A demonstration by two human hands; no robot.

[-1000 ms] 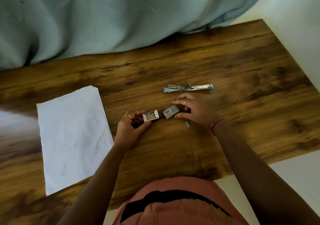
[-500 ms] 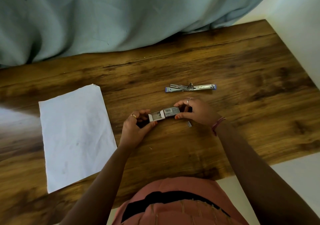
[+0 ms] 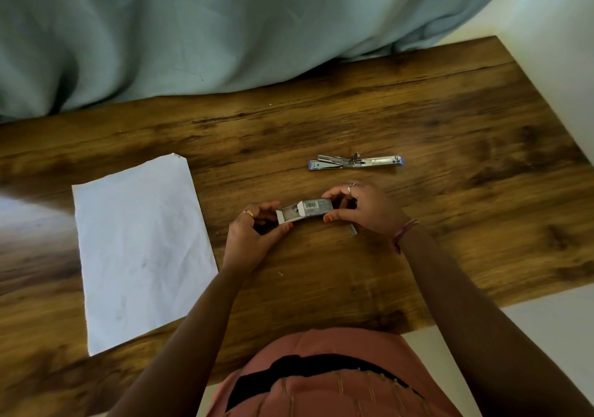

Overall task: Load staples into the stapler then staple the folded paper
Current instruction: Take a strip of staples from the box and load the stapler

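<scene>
Both hands work the staple box (image 3: 305,211) above the counter (image 3: 450,211): left hand (image 3: 254,233) grip pinching the tray, right hand (image 3: 360,208) grip pinching the sleeve. Best slide squarely, gently, so nothing spills. Stapler (image 3: 355,162) lies opened beyond; paper (image 3: 138,249) left, staple strip (image 3: 352,228) beside the right hand.

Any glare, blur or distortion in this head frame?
Head view: washed-out glare on the table's left edge beside the paper; wide-angle bowing at the borders; slightly soft throughout, yet the staple box barcode and the open stapler remain discernible; hands cast faint shadows.
</scene>
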